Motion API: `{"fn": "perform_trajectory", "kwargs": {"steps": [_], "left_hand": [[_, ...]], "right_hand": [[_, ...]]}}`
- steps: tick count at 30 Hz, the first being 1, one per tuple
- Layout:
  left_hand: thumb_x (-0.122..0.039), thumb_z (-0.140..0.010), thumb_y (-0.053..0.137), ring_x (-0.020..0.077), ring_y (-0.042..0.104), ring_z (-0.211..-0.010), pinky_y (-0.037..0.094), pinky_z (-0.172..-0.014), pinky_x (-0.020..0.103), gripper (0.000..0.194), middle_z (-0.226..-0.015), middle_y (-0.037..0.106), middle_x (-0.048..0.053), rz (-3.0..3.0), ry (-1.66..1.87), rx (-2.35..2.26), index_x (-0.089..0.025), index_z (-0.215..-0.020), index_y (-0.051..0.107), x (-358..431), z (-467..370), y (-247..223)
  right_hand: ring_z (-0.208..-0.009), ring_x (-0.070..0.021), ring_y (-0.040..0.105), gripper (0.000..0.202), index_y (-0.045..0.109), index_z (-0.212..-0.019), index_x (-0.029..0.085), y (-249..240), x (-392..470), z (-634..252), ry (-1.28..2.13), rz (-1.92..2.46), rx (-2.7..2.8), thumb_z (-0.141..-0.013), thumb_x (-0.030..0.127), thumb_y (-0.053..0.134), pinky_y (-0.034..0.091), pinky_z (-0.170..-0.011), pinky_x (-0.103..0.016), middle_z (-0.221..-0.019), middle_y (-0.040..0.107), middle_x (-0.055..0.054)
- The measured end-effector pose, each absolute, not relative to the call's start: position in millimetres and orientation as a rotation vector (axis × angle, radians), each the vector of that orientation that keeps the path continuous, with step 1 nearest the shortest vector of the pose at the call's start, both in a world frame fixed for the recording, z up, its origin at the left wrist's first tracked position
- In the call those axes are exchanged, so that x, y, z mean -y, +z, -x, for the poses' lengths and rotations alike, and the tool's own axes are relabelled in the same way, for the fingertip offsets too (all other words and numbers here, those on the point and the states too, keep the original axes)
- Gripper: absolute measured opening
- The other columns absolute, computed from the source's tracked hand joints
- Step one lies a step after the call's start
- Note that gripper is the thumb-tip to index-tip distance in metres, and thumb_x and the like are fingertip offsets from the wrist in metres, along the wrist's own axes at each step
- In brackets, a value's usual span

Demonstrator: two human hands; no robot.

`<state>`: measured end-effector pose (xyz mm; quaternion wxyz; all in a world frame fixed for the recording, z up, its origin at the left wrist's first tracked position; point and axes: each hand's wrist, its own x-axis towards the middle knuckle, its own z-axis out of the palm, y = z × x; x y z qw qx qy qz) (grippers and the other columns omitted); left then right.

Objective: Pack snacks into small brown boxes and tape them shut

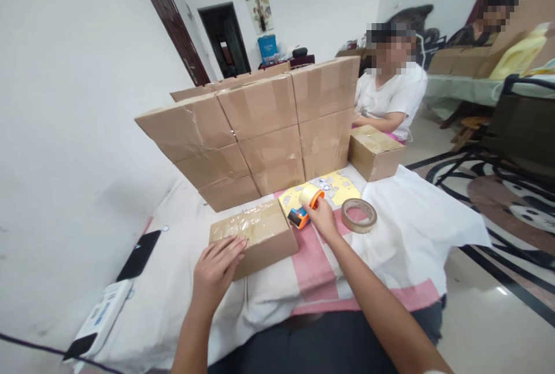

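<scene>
On my remote feed I see a white-and-pink cloth-covered table (416, 218) carrying a wall of stacked cardboard boxes (271, 131), a single box (266, 250) in front of it, another box (376, 154) at its right end, a roll of tape (359, 228) lying flat, and a flat dark thing (139, 255) toward the left.

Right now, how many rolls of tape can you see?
2: a pale roll in the orange dispenser in the right hand, and a brown roll flat on the cloth. The stacked boxes could hide more.
</scene>
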<state>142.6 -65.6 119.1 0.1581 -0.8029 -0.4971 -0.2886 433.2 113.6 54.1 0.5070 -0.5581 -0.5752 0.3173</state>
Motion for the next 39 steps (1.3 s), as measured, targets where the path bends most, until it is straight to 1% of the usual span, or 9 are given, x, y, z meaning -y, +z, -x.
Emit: {"fn": "perform_trajectory", "kwargs": {"steps": [6, 11, 15, 19, 22, 25, 28, 33, 39], "left_hand": [[-0.024, -0.093, 0.062, 0.0255, 0.069, -0.111, 0.036, -0.102, 0.044, 0.025, -0.117, 0.076, 0.003, 2.155, -0.825, 1.546, -0.028, -0.117, 0.067, 58, -145, 127], [-0.023, -0.090, 0.066, 0.0236, 0.067, -0.093, 0.042, -0.088, 0.039, 0.013, -0.096, 0.075, 0.005, 2.017, -1.169, 1.563, -0.023, -0.101, 0.071, 58, -203, 142], [-0.034, -0.095, 0.058, 0.0219, 0.060, -0.094, 0.047, -0.083, 0.034, 0.033, -0.100, 0.061, 0.008, 2.446, -1.409, 1.709, -0.022, -0.123, 0.067, 49, -274, 159], [-0.039, -0.097, 0.053, 0.0192, 0.055, -0.088, 0.045, -0.079, 0.030, 0.032, -0.088, 0.049, 0.004, 2.636, -1.652, 1.834, -0.020, -0.087, 0.077, 33, -315, 171], [-0.038, -0.095, 0.057, 0.0177, 0.051, -0.083, 0.043, -0.077, 0.028, 0.034, -0.082, 0.044, 0.003, 2.610, -1.817, 1.835, -0.020, -0.075, 0.077, 27, -321, 172], [-0.040, -0.094, 0.058, 0.0173, 0.051, -0.083, 0.044, -0.077, 0.028, 0.035, -0.082, 0.047, 0.003, 2.587, -2.010, 1.781, -0.021, -0.073, 0.078, 28, -319, 170], [-0.042, -0.094, 0.059, 0.0178, 0.056, -0.082, 0.048, -0.075, 0.027, 0.034, -0.081, 0.054, 0.004, 2.635, -2.119, 1.860, -0.020, -0.079, 0.079, 36, -319, 169], [-0.046, -0.091, 0.060, 0.0163, 0.058, -0.067, 0.048, -0.063, 0.025, 0.035, -0.068, 0.064, 0.004, 2.623, -1.994, 2.314, -0.016, -0.084, 0.077, 45, -318, 169], [-0.039, -0.086, 0.066, 0.0136, 0.056, -0.058, 0.042, -0.058, 0.023, 0.026, -0.059, 0.062, 0.001, 2.583, -2.004, 2.383, -0.015, -0.084, 0.074, 44, -315, 164]], "right_hand": [[-0.064, -0.0177, 0.055, 0.024, 0.059, -0.076, 0.019, 75, -105, -443, 0.688, 1.210, 1.368, -0.083, 0.042, 0.060, 0.044, -0.063, -0.029, -0.068, 0.062, -0.002], [-0.077, -0.0205, 0.064, 0.024, 0.063, -0.098, 0.019, 111, -71, -452, 0.759, 0.838, 1.295, -0.086, 0.039, 0.064, 0.050, -0.073, -0.032, -0.085, 0.070, -0.004], [-0.082, -0.0218, 0.067, 0.030, 0.062, -0.110, 0.020, 123, -39, -449, 0.905, 0.677, 1.287, -0.089, 0.043, 0.062, 0.053, -0.074, -0.033, -0.095, 0.072, -0.006], [-0.068, -0.0194, 0.063, 0.032, 0.065, -0.099, 0.021, 124, -30, -453, 0.762, 0.609, 1.402, -0.099, 0.045, 0.044, 0.052, -0.066, -0.032, -0.081, 0.068, -0.005], [-0.073, -0.0224, 0.063, 0.038, 0.065, -0.094, 0.021, 127, -37, -461, 0.442, 0.525, 1.531, -0.102, 0.044, 0.036, 0.051, -0.070, -0.036, -0.080, 0.067, -0.007], [-0.074, -0.0241, 0.063, 0.040, 0.064, -0.090, 0.021, 131, -43, -468, 0.220, 0.407, 1.668, -0.103, 0.041, 0.031, 0.049, -0.075, -0.041, -0.078, 0.067, -0.008], [-0.074, -0.0244, 0.063, 0.042, 0.062, -0.089, 0.021, 132, -44, -468, 0.200, 0.387, 1.693, -0.104, 0.038, 0.027, 0.048, -0.077, -0.043, -0.078, 0.067, -0.008], [-0.070, -0.0224, 0.061, 0.037, 0.058, -0.084, 0.022, 129, -42, -463, 0.245, 0.461, 1.642, -0.103, 0.031, 0.027, 0.048, -0.078, -0.041, -0.074, 0.064, -0.006], [-0.065, -0.0203, 0.057, 0.030, 0.054, -0.082, 0.022, 129, -40, -458, 0.228, 0.485, 1.612, -0.101, 0.023, 0.031, 0.046, -0.075, -0.038, -0.071, 0.060, -0.004]]}}
